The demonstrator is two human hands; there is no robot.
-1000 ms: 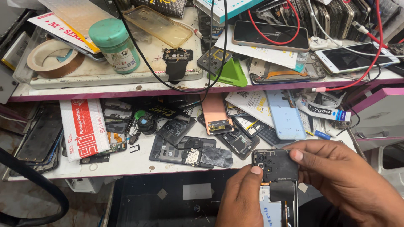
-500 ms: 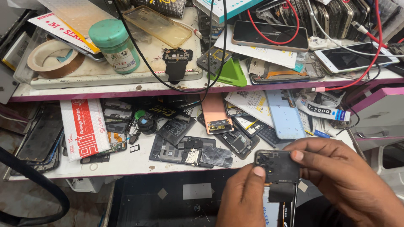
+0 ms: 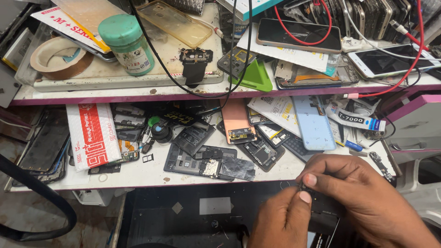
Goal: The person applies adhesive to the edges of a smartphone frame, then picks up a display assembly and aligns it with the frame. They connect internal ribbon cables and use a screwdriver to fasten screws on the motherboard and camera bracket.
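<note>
Our left hand [image 3: 282, 220] and right hand [image 3: 363, 197] pinch one dark phone part [image 3: 324, 209] together. One green-lidded jar [image 3: 127, 43] closed, contents hidden; one tape roll [image 3: 57, 57] beside.

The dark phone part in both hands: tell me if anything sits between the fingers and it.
Nothing visible does. The left hand and right hand both pinch the dark phone part directly, thumbs on its top corner. The cluttered lower shelf lies apart, farther from the person.

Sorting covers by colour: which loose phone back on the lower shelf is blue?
The light blue back, right of the salmon-pink back and up-left of the right hand. The other is pink; neighbouring parts are dark.
</note>
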